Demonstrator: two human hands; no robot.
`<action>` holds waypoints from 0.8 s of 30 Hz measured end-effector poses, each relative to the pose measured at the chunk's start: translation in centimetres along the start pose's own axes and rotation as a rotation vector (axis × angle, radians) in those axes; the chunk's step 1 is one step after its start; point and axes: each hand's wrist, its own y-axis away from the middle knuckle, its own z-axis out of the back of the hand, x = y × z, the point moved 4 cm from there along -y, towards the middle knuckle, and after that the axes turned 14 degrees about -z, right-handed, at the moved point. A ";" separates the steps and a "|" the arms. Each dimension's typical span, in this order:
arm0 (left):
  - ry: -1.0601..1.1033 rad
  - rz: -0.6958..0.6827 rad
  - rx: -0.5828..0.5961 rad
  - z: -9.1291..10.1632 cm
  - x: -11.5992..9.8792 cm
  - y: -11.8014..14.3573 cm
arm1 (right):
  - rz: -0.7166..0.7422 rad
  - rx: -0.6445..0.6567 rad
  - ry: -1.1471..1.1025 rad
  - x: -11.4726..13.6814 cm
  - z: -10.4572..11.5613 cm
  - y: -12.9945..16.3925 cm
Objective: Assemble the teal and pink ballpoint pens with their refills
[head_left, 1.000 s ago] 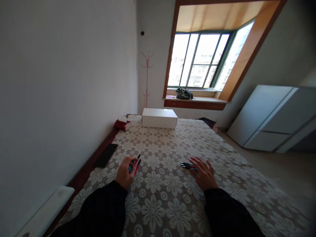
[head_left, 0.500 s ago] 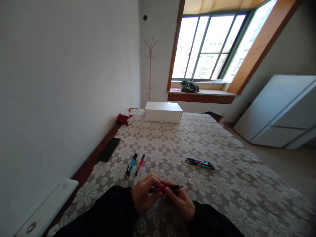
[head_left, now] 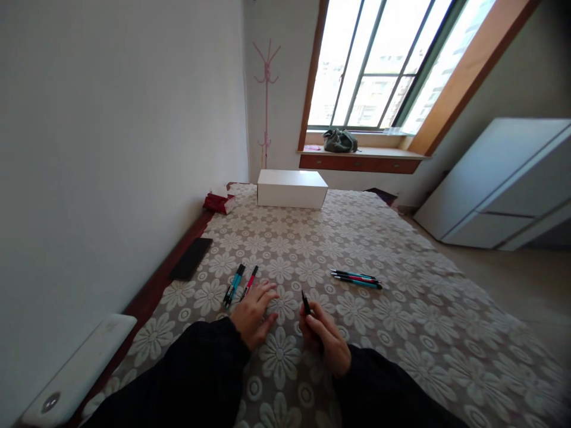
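Note:
My right hand [head_left: 325, 334] is closed around a pen [head_left: 306, 302]; only its black front end shows, pointing up and away, and the rest is hidden in the fingers. To the left, my left hand [head_left: 255, 314] is open, palm down over the cloth, with its fingers apart. Just beyond it lies a red and black pen [head_left: 250, 279], its lower end partly behind the hand. Beside that pen are teal and black pens [head_left: 234, 284], close together. Farther right, a small group of teal and red pens [head_left: 355, 279] lies side by side.
A floral tablecloth [head_left: 289, 249] covers the table. Along its left side are a black flat phone-like slab [head_left: 191, 259], a red packet [head_left: 219, 203] and a long white object [head_left: 82, 362] by the wall. A white box [head_left: 292, 189] stands at the far end.
My left hand has let go of the pen and moved left and forward, opening its fingers. The pen stays in my right hand, now turned to point away. The view has tilted down.

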 end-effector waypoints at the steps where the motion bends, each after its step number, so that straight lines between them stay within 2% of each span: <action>1: -0.049 -0.027 0.004 0.2 0.1 -0.1 | 0.029 -0.012 0.057 0.2 -0.1 0.2; 3: -0.156 -0.041 0.021 0.8 0.5 -0.2 | 0.092 -0.015 0.176 0.4 -0.2 0.3; 8: -0.362 0.096 0.109 1.2 2.4 0.4 | 0.215 -0.031 0.369 -0.2 0.1 0.1; 11: -0.427 0.146 0.129 1.1 3.2 0.9 | 0.307 -0.121 0.533 -0.1 0.8 -0.1; 14: -0.470 0.166 0.082 1.8 3.1 0.9 | 0.370 -0.256 0.777 0.6 1.6 -0.1; 17: -0.425 0.083 0.013 2.8 1.7 0.1 | 0.473 -0.347 0.996 1.5 1.9 0.2; 21: -0.176 -0.153 -0.019 2.9 -1.1 -0.8 | 0.594 -0.328 1.190 1.7 1.2 0.4; 24: -0.067 -0.240 0.013 2.0 -2.3 -0.8 | 0.647 -0.287 1.270 1.7 0.4 0.6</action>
